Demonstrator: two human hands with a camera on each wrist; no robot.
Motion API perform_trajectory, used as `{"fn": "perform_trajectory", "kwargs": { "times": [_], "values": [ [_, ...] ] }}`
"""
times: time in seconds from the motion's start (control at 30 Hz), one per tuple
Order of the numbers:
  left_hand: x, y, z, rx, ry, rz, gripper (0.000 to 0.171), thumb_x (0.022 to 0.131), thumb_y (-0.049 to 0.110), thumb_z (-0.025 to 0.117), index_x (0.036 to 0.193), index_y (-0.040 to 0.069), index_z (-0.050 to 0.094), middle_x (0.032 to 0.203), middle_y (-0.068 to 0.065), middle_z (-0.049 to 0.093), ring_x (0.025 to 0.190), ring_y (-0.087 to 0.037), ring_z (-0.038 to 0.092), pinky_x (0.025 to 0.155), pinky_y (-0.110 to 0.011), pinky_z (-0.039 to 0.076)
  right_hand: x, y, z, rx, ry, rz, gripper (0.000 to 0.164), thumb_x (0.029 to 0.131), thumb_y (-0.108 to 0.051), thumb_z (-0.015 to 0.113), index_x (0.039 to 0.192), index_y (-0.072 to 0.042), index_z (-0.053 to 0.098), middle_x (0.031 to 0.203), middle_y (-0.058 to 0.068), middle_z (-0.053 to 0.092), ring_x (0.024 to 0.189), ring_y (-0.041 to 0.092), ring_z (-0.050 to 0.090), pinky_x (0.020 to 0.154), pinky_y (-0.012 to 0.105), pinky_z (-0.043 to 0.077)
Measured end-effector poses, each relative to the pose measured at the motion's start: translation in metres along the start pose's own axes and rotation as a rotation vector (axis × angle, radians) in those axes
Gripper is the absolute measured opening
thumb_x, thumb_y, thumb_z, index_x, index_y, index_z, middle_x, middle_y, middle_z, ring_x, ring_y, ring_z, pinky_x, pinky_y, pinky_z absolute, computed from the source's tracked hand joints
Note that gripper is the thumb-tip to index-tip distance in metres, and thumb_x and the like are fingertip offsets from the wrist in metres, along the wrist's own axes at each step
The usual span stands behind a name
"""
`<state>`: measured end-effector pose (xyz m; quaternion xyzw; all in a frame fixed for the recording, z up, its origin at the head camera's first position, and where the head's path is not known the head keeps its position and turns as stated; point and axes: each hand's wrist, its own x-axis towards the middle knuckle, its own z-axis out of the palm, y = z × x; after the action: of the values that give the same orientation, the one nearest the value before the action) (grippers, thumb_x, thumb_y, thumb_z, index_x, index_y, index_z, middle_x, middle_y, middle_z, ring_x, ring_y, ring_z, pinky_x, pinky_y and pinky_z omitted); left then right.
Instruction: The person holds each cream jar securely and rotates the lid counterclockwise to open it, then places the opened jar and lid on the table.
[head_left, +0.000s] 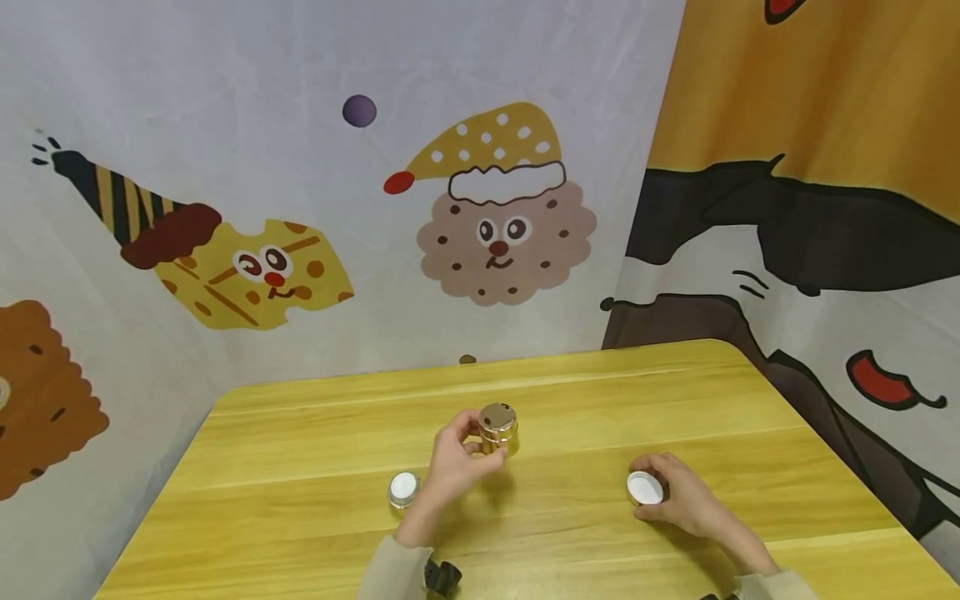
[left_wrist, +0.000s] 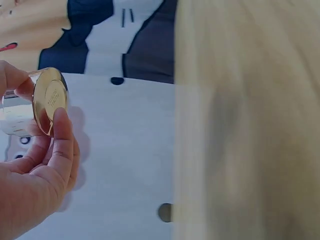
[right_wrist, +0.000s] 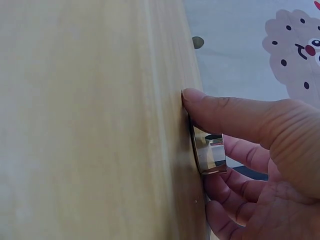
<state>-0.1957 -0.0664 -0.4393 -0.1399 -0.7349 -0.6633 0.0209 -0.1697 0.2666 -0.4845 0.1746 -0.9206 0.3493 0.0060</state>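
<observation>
My left hand (head_left: 461, 458) grips a shiny gold cosmetic jar (head_left: 501, 435) above the middle of the table, with its mirrored top facing up. In the left wrist view, fingertips reach round the jar's gold base (left_wrist: 54, 97), which carries small engraved lettering. Over at the right, my right hand (head_left: 682, 496) pinches a jar lid (head_left: 645, 488) between thumb and fingers. The lid's white inside faces up, and its mirrored gold side (right_wrist: 212, 155) shows in the right wrist view, close over the wood. Beside my left forearm stands a second jar (head_left: 403, 487) with a white round top.
The yellow wood-grain table (head_left: 570, 542) has rounded far corners. Behind it hangs a white cloth (head_left: 300, 67) printed with cartoon food, with an orange and dark printed section (head_left: 825, 108) at the right. A black strap fitting (head_left: 442, 577) sits at my left wrist.
</observation>
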Motion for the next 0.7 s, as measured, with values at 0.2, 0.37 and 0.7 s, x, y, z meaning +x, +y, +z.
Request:
{"fn": "perform_trajectory", "kwargs": {
  "times": [0.2, 0.37, 0.7],
  "values": [
    [-0.003, 0.026, -0.002, 0.016, 0.023, 0.0, 0.042, 0.068, -0.007, 0.07, 0.109, -0.008, 0.057, 0.096, -0.01, 0.06, 0.088, -0.019, 0.054, 0.071, -0.024, 0.053, 0.0, -0.002, 0.001, -0.062, 0.021, -0.071, 0.059, 0.058, -0.023, 0.088, 0.107, -0.004, 0.06, 0.098, 0.005, 0.056, 0.085, 0.017, 0.05, 0.068, 0.025, 0.043],
    [-0.006, 0.05, -0.005, 0.049, 0.038, 0.021, 0.04, 0.068, -0.009, 0.068, 0.106, -0.012, 0.057, 0.093, -0.012, 0.06, 0.086, -0.021, 0.054, 0.071, -0.027, 0.054, 0.003, -0.009, 0.002, -0.057, 0.049, -0.09, 0.057, 0.068, -0.028, 0.083, 0.111, 0.0, 0.059, 0.103, 0.009, 0.058, 0.089, 0.024, 0.056, 0.07, 0.028, 0.049],
    [0.004, 0.038, -0.011, 0.034, 0.106, 0.063, 0.038, 0.067, -0.004, 0.073, 0.103, -0.004, 0.061, 0.091, -0.009, 0.061, 0.084, -0.017, 0.054, 0.07, -0.023, 0.052, 0.018, -0.037, 0.001, -0.063, 0.298, -0.207, 0.034, 0.074, -0.008, 0.077, 0.105, -0.006, 0.064, 0.095, 0.001, 0.061, 0.081, 0.019, 0.054, 0.059, 0.028, 0.045]
  ]
}}
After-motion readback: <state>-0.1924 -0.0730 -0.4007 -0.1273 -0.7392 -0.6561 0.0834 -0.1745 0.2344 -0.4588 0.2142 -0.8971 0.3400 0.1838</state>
